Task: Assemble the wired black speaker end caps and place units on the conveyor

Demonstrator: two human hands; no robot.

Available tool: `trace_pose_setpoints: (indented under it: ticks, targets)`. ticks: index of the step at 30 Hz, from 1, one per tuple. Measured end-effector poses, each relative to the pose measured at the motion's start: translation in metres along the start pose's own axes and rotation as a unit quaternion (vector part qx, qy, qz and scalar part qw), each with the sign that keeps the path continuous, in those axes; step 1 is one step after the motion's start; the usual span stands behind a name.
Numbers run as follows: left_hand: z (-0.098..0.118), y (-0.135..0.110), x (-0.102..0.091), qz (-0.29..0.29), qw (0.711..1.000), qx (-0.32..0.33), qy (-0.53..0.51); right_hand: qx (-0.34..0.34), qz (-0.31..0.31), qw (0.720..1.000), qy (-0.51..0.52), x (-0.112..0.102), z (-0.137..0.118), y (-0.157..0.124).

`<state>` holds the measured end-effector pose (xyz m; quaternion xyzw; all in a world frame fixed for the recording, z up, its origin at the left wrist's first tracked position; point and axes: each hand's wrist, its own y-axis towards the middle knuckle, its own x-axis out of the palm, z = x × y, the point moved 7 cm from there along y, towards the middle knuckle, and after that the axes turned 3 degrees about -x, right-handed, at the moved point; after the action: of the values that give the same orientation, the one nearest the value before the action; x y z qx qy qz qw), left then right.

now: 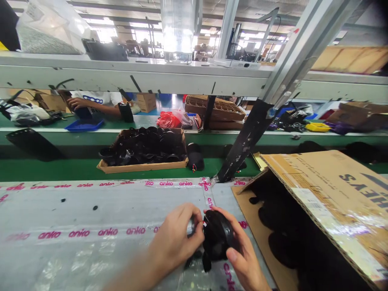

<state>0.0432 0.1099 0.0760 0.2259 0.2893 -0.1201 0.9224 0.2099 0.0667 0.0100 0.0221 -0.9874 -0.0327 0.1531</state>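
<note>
My right hand [242,252] is wrapped round a rounded, glossy black plastic housing [217,234], thumb in front and fingers behind. My left hand [178,234] is at the housing's left side with thumb and forefinger pinched together. A tiny white and red piece, perhaps a wire connector [204,223], shows by those fingertips. What the pinch holds is hidden. Below the housing, a short black piece [207,262] sticks down close to the taped worktop [127,210].
An open cardboard box [327,194] with dark parts inside stands at the right. Ahead, a shallow carton [142,166] of black parts and a black cylinder with wires [195,155] rest on a green surface. A slanted post [245,139] rises nearby. Beyond, another person's arm [103,108] is visible.
</note>
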Motion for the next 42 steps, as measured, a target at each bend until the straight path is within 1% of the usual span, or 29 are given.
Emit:
trace_pose_setpoints:
  ticks: [2,4,7,11,13,16,18,20,24,26,27,29,30,31,33,34,35,36,38,40,42]
  targets:
    - [0.0,0.0,0.003,0.007,1.0,-0.017,0.003,-0.004,-0.011,1.0,-0.002,-0.001,0.003,0.001]
    - [0.001,0.0,0.005,0.004,1.0,-0.014,0.003,-0.006,0.008,1.0,-0.013,-0.006,0.008,0.002]
    - [0.003,0.0,0.001,-0.011,1.0,0.021,-0.019,0.004,0.037,0.999,-0.016,-0.01,0.015,0.005]
    - [0.004,-0.003,-0.009,-0.056,0.995,0.064,-0.058,0.012,0.046,0.999,0.008,-0.008,0.016,0.005]
    - [0.004,-0.006,-0.012,-0.054,0.995,0.077,-0.046,0.004,0.022,1.0,0.01,-0.005,0.013,0.005]
    - [0.003,-0.011,-0.011,-0.028,0.996,0.084,-0.025,-0.004,-0.033,0.999,-0.002,0.001,0.005,0.004]
    - [0.0,-0.012,-0.01,-0.012,0.997,0.071,-0.031,0.004,-0.06,0.998,-0.021,0.005,-0.002,0.004]
    - [-0.005,-0.013,-0.011,-0.011,0.998,0.041,-0.053,0.026,-0.075,0.996,-0.041,0.008,-0.008,0.004]
    - [-0.018,-0.015,-0.016,-0.053,0.996,-0.034,-0.07,0.091,-0.097,0.988,-0.075,0.015,-0.012,0.003]
    - [-0.024,-0.018,-0.017,-0.06,0.993,-0.063,-0.081,0.12,-0.124,0.979,-0.108,0.021,-0.01,0.001]
    - [-0.027,-0.021,-0.016,-0.06,0.991,-0.072,-0.1,0.124,-0.134,0.974,-0.133,0.024,-0.01,0.0]
    - [-0.034,-0.027,-0.011,-0.046,0.979,-0.095,-0.173,0.099,-0.134,0.965,-0.204,0.028,-0.013,0.001]
    - [-0.039,-0.03,-0.009,-0.025,0.968,-0.113,-0.224,0.074,-0.128,0.956,-0.252,0.029,-0.017,0.003]
    - [-0.046,-0.035,-0.007,0.005,0.949,-0.138,-0.283,0.046,-0.121,0.944,-0.304,0.031,-0.022,0.006]
    - [-0.059,-0.045,-0.003,0.066,0.896,-0.182,-0.399,0.004,-0.119,0.909,-0.399,0.035,-0.031,0.012]
    - [-0.063,-0.049,0.0,0.082,0.875,-0.19,-0.438,-0.003,-0.126,0.894,-0.43,0.038,-0.033,0.015]
    - [-0.066,-0.053,0.003,0.086,0.866,-0.19,-0.455,-0.004,-0.136,0.884,-0.446,0.04,-0.033,0.018]
    - [-0.066,-0.055,0.006,0.08,0.871,-0.184,-0.448,0.001,-0.147,0.881,-0.45,0.04,-0.033,0.02]
    - [-0.064,-0.057,0.011,0.067,0.905,-0.165,-0.387,0.015,-0.161,0.887,-0.433,0.038,-0.029,0.022]
    - [-0.062,-0.057,0.015,0.069,0.929,-0.157,-0.328,0.018,-0.167,0.907,-0.385,0.032,-0.022,0.022]
    - [-0.061,-0.057,0.019,0.082,0.934,-0.158,-0.31,0.026,-0.159,0.941,-0.297,0.023,-0.012,0.021]
